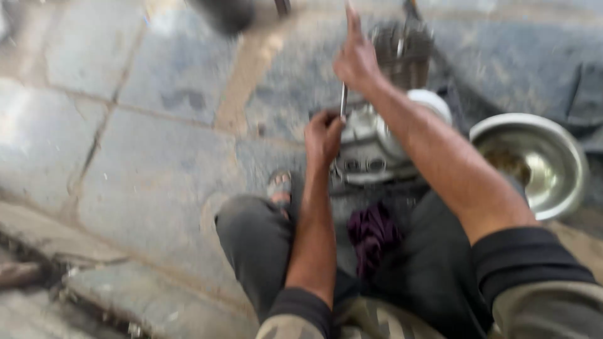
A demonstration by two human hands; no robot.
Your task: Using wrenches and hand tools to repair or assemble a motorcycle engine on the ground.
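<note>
Two hands at a grey engine (pixel 370 147): left hand (pixel 323 135) clenched round a thin metal rod (pixel 343 100), right hand (pixel 357 59) grasping its upper end; steel bowl (pixel 553 182) nearby.

Left of the engine (pixel 377 141): bare stone paving (pixel 125 125), wide open, free approach from that side. Right side tight: steel bowl (pixel 534 163) sits near the engine, dark cloth (pixel 534 63) bunched behind it. Near side blocked by the person's knees, a purple rag (pixel 374 232) between them and a sandalled foot (pixel 279 188) just left of the casing. Right forearm crosses diagonally over the engine top, right hand (pixel 357 59) raised above; left hand (pixel 323 135) and thin metal rod (pixel 343 100) occupy the casing's left edge. Far side: blurred dark object (pixel 226 12) at top edge.
</note>
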